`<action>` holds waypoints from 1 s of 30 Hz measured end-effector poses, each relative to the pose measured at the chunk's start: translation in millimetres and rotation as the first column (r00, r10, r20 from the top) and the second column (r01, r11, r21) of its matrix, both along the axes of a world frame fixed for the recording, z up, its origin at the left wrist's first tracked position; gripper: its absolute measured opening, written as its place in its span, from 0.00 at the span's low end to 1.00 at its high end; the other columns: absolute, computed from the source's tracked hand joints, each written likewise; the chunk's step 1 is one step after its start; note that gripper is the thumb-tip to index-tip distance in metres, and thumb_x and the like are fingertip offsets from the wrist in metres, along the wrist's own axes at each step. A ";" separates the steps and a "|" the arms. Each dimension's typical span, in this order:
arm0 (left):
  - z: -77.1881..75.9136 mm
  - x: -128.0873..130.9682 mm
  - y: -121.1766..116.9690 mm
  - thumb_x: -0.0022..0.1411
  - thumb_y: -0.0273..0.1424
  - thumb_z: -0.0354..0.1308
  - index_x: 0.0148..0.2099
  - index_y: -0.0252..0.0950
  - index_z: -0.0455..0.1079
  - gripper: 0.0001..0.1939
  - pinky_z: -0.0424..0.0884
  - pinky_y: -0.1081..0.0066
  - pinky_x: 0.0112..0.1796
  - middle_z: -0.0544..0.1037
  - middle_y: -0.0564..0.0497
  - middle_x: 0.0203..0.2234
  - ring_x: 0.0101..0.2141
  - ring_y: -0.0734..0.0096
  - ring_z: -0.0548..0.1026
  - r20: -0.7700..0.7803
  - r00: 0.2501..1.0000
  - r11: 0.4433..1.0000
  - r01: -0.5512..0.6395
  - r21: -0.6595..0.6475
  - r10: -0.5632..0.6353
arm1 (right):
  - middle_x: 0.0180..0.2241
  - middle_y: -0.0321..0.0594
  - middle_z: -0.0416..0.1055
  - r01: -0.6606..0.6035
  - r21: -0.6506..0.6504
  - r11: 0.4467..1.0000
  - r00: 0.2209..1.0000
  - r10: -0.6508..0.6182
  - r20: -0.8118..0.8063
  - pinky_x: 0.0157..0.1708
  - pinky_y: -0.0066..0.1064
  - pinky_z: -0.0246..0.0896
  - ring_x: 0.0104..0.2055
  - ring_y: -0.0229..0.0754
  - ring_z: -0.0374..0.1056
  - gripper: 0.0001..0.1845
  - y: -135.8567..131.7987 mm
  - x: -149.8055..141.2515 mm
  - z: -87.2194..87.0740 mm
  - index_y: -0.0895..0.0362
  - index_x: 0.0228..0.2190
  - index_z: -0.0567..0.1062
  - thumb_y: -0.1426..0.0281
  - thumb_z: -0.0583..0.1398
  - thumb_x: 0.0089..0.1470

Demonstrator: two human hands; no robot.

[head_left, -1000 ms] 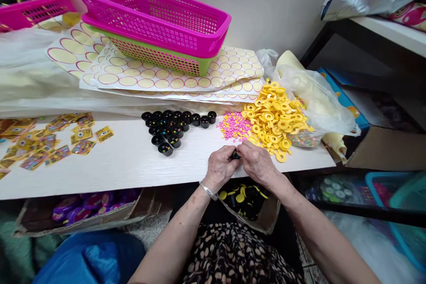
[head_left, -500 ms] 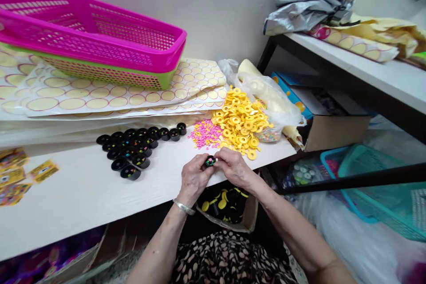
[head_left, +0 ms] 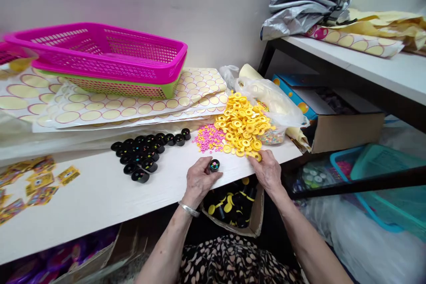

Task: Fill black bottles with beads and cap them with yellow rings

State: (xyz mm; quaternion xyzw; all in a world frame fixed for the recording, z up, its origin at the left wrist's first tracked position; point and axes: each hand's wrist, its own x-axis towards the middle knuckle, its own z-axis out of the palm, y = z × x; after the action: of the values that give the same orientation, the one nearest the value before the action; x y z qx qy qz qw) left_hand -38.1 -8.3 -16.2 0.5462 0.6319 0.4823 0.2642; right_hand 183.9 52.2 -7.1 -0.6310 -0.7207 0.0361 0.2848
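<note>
Your left hand [head_left: 199,180] is closed on a small black cup [head_left: 214,165] with coloured bits inside, at the white table's [head_left: 100,199] edge; your right hand [head_left: 267,171] has its fingertips on the yellow ring pieces [head_left: 244,124], grip unclear. Left of your left hand, black cups [head_left: 140,151] cluster; beyond, pink basket [head_left: 133,71] and grey wall [head_left: 213,13]. Printed packets [head_left: 40,182], writing too small to read.

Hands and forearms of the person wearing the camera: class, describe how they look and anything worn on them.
The left hand and right hand are bare, without gloves. A smooth, silver-coloured bangle circles the left wrist; the right wrist has none. No sleeves cover the visible forearms, and the clothing below is black with pale spots.
</note>
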 end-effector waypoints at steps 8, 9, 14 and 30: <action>21.2 -2.5 -20.1 0.44 0.25 0.63 0.37 0.34 0.73 0.14 0.63 0.78 0.26 0.74 0.49 0.34 0.27 0.80 0.67 0.545 0.827 0.983 -0.181 0.026 0.138 | 0.31 0.38 0.63 -0.356 0.183 0.916 0.846 0.399 -0.354 0.31 0.30 0.61 0.29 0.38 0.61 0.11 -29.5 -37.7 27.1 0.56 0.38 0.68 0.64 0.57 0.54; 24.0 -0.6 -22.6 0.46 0.27 0.63 0.36 0.33 0.73 0.12 0.62 0.78 0.25 0.75 0.49 0.31 0.25 0.80 0.67 0.610 0.765 0.970 -0.244 -0.018 0.204 | 0.31 0.39 0.63 -0.459 0.169 0.872 0.803 0.489 -0.339 0.32 0.30 0.61 0.31 0.38 0.62 0.11 -32.6 -48.9 32.1 0.56 0.38 0.68 0.64 0.57 0.54; 33.3 7.2 -24.3 0.49 0.38 0.62 0.30 0.29 0.70 0.15 0.54 0.80 0.17 0.71 0.52 0.20 0.17 0.84 0.62 0.760 0.550 0.931 -0.300 -0.207 0.346 | 0.30 0.42 0.64 -0.594 0.069 0.802 0.791 0.597 -0.136 0.34 0.31 0.60 0.34 0.42 0.62 0.10 -32.2 -90.2 42.0 0.58 0.33 0.69 0.64 0.55 0.56; 25.8 15.9 3.1 0.43 0.39 0.65 0.29 0.29 0.70 0.17 0.58 0.79 0.18 0.71 0.53 0.18 0.17 0.81 0.64 0.665 0.702 0.957 -0.087 -0.275 0.255 | 0.25 0.32 0.62 -0.601 -0.223 0.768 0.644 0.300 -0.704 0.24 0.26 0.55 0.24 0.33 0.58 0.07 -21.3 -99.6 26.0 0.57 0.28 0.71 0.68 0.62 0.44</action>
State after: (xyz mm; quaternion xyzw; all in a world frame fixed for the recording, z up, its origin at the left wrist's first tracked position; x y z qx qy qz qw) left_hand -22.2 -5.1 9.6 0.2309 0.5846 0.6001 0.4948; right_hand 84.3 30.9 18.9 -0.4212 -0.6911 0.4783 0.3407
